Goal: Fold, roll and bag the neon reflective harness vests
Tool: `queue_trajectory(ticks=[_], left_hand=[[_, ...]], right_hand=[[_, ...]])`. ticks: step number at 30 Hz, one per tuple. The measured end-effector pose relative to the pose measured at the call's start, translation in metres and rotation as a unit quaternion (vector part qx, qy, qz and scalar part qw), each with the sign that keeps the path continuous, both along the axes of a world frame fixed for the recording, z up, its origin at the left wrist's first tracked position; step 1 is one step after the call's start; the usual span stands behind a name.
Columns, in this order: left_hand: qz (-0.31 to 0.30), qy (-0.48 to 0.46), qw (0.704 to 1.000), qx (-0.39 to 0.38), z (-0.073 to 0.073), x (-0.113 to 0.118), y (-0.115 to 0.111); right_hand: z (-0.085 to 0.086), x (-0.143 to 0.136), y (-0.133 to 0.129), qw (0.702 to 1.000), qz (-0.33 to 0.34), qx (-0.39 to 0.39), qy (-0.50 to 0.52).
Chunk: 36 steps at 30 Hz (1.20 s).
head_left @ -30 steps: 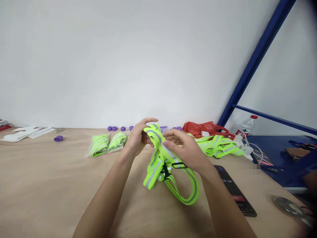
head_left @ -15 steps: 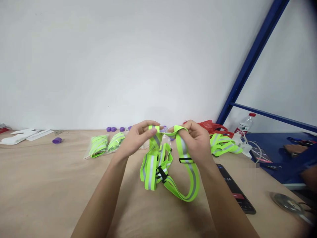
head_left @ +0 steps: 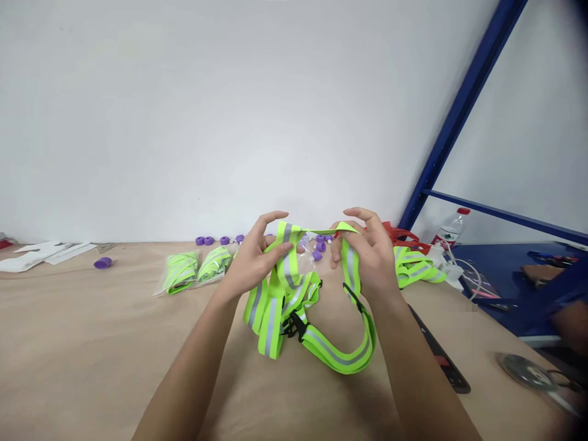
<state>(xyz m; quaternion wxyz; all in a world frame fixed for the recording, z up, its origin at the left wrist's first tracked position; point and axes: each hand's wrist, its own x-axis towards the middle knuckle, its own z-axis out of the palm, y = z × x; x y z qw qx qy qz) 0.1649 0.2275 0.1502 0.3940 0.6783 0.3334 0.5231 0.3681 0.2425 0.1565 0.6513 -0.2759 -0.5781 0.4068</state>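
The left hand [head_left: 257,257] and right hand [head_left: 374,260] both grip the fluorescent strap harness [head_left: 288,269] between thumb and fingers, a band stretched between them, above the worktop [head_left: 92,355], short of its far edge and well in from its right edge. The webbing [head_left: 339,360] looks light, soft and hard to damage, its loops likely to twist; the buckle [head_left: 299,326] and slider [head_left: 353,296] seem stiff. Flat webbing probably offers the surest hold.

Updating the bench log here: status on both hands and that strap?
Left hand and right hand holding reflective strap, span running between. Black buckle below. Phone beside right forearm, not obstructing.
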Motion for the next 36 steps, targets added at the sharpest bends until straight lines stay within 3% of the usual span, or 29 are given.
queue_trajectory(ticks=[4,9,12,14,16,18,20,22,30,34,36], left_hand=[[-0.026,-0.023,0.999,-0.016,0.006,-0.004,-0.005],[-0.018,-0.121,0.992,-0.031,0.015,-0.007,-0.010],[-0.005,-0.144,0.989,-0.033,0.019,-0.010,-0.013],[0.006,-0.148,0.989,-0.028,0.021,-0.011,-0.015],[0.013,-0.150,0.988,-0.021,0.022,-0.012,-0.017],[0.017,-0.151,0.988,-0.016,0.023,-0.013,-0.018],[0.023,-0.149,0.989,-0.010,0.023,-0.012,-0.020],[0.034,-0.143,0.989,-0.005,0.024,-0.011,-0.022],[0.102,-0.150,0.983,0.029,0.026,-0.013,-0.023],[0.150,-0.155,0.974,0.070,0.023,-0.016,-0.019],[0.189,-0.158,0.965,0.095,0.022,-0.021,-0.016]], right_hand=[[-0.006,0.008,0.010,0.991,-0.097,0.033,-0.086],[-0.018,0.013,0.023,0.925,-0.227,0.079,-0.294],[-0.018,0.009,0.018,0.906,-0.255,0.091,-0.326],[-0.013,0.005,0.008,0.931,-0.189,0.063,-0.305],[-0.007,0.001,-0.004,0.949,-0.013,0.005,-0.314],[-0.004,-0.004,-0.013,0.909,0.180,-0.058,-0.372],[-0.007,-0.011,-0.018,0.849,0.261,-0.079,-0.453],[-0.016,-0.022,-0.018,0.816,0.245,-0.058,-0.520],[-0.067,-0.065,-0.011,0.750,0.110,-0.059,-0.649],[-0.071,-0.065,-0.008,0.717,0.129,-0.043,-0.684],[-0.068,-0.060,-0.005,0.720,0.151,-0.024,-0.677]])
